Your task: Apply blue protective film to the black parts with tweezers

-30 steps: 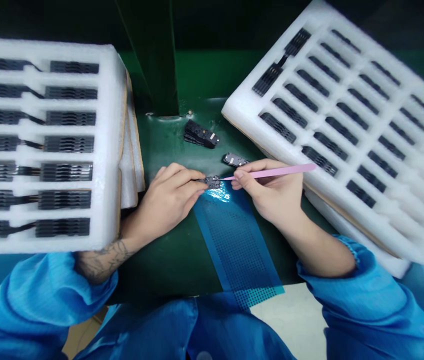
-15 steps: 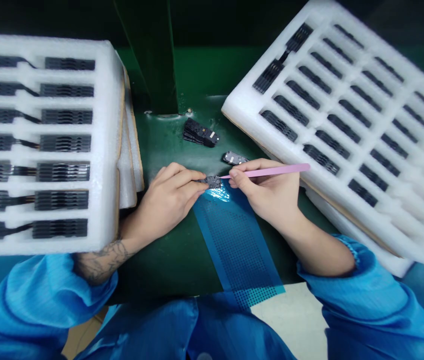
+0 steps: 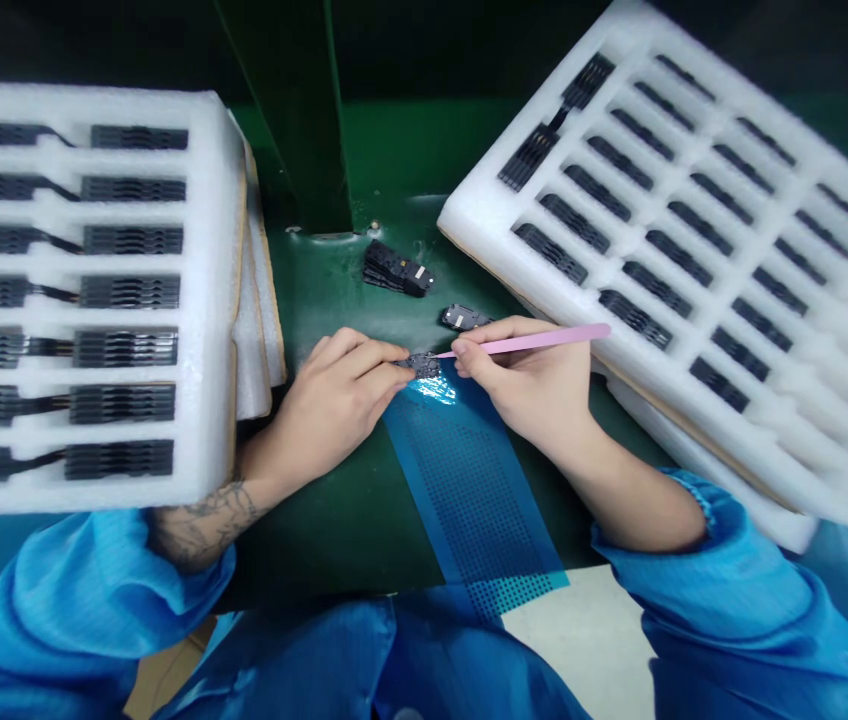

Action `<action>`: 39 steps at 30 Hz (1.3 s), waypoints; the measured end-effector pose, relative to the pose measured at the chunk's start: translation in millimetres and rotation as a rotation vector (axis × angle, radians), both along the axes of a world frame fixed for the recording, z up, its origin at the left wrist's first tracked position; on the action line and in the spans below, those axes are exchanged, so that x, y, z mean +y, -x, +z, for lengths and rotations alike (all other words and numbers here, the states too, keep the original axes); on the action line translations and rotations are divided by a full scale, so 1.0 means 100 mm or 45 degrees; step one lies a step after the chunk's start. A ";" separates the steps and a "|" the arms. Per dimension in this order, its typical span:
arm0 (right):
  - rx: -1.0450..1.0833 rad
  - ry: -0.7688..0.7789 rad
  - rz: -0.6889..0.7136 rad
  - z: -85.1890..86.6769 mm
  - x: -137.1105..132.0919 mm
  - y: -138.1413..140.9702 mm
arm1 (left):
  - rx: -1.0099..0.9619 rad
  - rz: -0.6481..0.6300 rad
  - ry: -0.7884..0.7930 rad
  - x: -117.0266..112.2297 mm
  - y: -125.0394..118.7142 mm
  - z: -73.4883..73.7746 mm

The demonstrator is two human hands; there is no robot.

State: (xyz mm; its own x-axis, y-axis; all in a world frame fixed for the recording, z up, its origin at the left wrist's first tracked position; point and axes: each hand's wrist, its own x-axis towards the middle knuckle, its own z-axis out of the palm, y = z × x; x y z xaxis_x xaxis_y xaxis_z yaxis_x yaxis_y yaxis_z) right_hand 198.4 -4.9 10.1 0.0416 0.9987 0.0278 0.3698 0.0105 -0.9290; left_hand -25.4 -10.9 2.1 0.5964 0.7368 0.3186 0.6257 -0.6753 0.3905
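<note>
Between the thumb and fingers of my left hand (image 3: 345, 395) is the left end of a small black electronic part (image 3: 425, 366). It lies at the top end of a blue perforated sheet (image 3: 469, 490). My right hand (image 3: 533, 375) is closed round pink tweezers (image 3: 544, 340), whose thin tip meets the top of the black part. What the tip grips, if anything, is too small to make out. Just beyond my right fingers lies another small black part (image 3: 461, 317), partly hidden by them. A stack of similar black parts (image 3: 398, 269) sits farther back.
White foam trays (image 3: 206, 300) with black parts in slots are stacked on the left. A tilted foam tray (image 3: 476, 215) with rows of black parts lies on more foam at the right. A green post (image 3: 296, 120) rises at the back of the green bench (image 3: 319, 520).
The view has shifted slightly. Both hands keep their holds, and the tweezer tip stays at the black part with hardly any visible movement.
</note>
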 end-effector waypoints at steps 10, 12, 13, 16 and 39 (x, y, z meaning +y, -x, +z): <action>0.072 0.060 -0.027 0.02 0.02 0.00 | 0.039 -0.008 -0.011 0.01 0.01 0.00; 0.070 0.066 -0.032 0.01 0.02 0.00 | 0.034 -0.013 -0.004 0.01 0.01 0.00; 0.069 0.067 -0.034 0.01 0.02 0.00 | 0.032 -0.015 0.000 0.01 0.01 0.00; 0.074 0.065 -0.032 0.00 0.02 0.00 | 0.031 -0.015 0.000 0.01 0.01 0.00; 0.112 0.067 -0.040 0.01 0.03 0.02 | 0.313 -0.012 -0.112 0.00 -0.05 0.03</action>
State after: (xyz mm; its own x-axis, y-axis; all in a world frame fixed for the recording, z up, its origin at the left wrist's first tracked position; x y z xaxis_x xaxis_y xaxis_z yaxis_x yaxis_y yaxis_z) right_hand 196.3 -1.5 11.4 0.0726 0.9969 -0.0300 0.2864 -0.0496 -0.9568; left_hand -20.1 -11.2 5.5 0.6704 0.7068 0.2258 0.6881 -0.7061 0.1673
